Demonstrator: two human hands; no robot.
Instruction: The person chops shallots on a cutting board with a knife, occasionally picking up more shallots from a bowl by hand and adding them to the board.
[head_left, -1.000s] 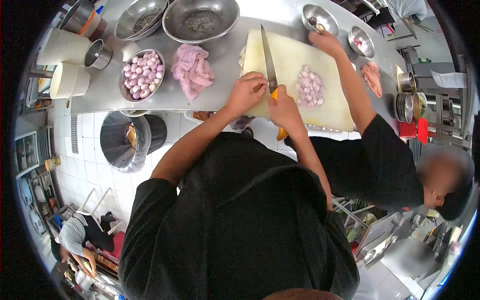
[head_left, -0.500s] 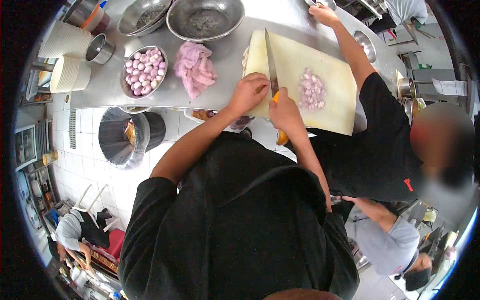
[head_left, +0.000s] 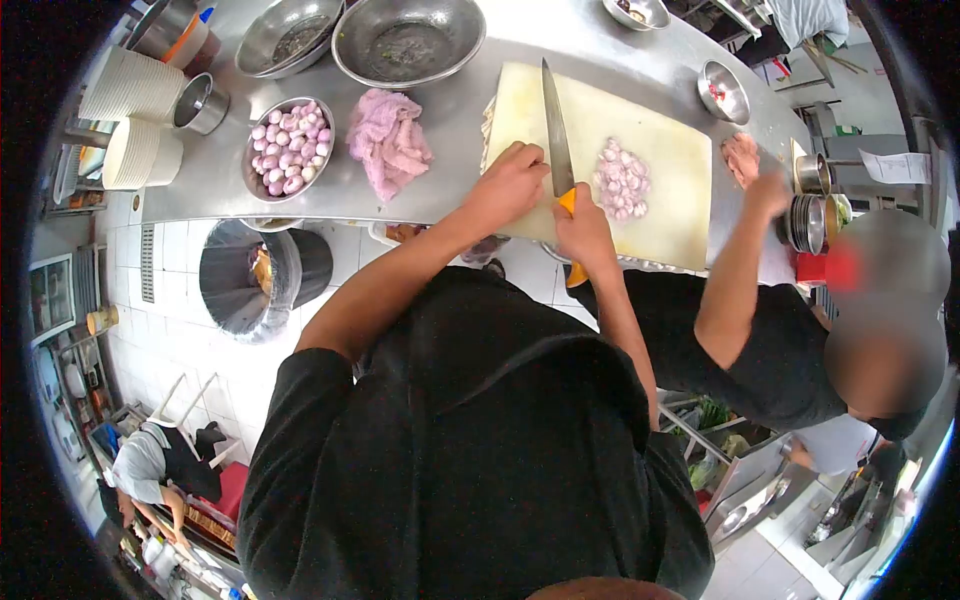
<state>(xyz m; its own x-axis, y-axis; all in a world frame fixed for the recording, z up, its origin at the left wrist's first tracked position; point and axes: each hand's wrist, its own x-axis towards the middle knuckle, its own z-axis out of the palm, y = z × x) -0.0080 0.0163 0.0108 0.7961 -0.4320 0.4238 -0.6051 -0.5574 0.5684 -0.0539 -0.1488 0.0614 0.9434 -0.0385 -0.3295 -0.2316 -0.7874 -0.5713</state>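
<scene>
Co-worker's hand (head_left: 768, 190) withdrawn; shallot under left hand (head_left: 512, 185) hidden

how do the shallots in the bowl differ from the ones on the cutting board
The shallots in the bowl look whole and round, heaped in a steel bowl. The shallots on the cutting board lie in a flatter pile on the bare board, beside the knife. Both are pinkish purple and peeled.

Bright, even overhead light glares off the steel counter (head_left: 450, 110) (fisheye edges bend, corners black).
</scene>
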